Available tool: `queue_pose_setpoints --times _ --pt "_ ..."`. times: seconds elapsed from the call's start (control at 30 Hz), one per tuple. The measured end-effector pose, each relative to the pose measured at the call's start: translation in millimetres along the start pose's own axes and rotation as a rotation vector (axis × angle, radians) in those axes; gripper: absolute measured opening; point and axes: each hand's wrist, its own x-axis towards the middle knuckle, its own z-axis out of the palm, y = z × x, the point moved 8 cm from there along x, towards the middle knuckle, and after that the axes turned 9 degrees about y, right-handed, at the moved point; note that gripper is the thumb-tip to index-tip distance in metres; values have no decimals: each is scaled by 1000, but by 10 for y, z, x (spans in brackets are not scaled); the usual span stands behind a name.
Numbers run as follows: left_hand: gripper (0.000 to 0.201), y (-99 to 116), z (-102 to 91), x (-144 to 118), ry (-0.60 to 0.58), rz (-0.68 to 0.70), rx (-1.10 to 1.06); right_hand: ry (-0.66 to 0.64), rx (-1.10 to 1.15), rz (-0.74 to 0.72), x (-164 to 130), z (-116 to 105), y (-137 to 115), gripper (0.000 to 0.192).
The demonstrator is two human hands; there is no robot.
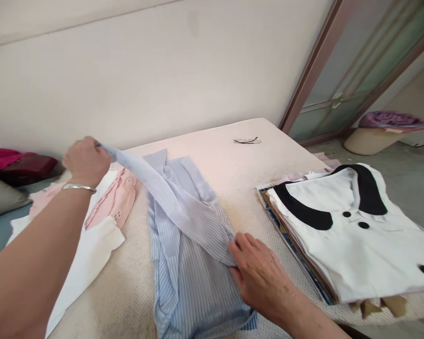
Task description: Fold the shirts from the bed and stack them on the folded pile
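A blue-and-white striped shirt (194, 282) lies partly folded in front of me, its collar end toward the wall. My left hand (86, 160), with a silver bangle at the wrist, is closed on the cuff end of one sleeve and holds it raised to the left. That sleeve stretches diagonally across the shirt. At the shirt's right edge my right hand (256, 268) pinches the fabric near the other end of the sleeve. Its thumb is partly under the cloth.
To the right lies a stack of folded clothes, topped by a white garment (367, 254) with a black collar. White and pink clothes (109, 202) lie to the left. Eyeglasses (247, 141) rest on the cream table cover (229, 160) near the wall. A bin (369, 139) stands beyond.
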Motion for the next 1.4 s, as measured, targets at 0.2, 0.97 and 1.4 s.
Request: queue_pose_setpoints --times 0.2,0.97,1.4 --pt "41 524 103 54 -58 119 -82 70 -19 -1 -125 132 -8 23" --pt "29 2400 1843 -679 -676 254 -380 193 -139 -112 -115 296 44 29" --pt "39 2368 1422 -848 -353 358 -406 251 -78 -144 -55 189 -56 28"
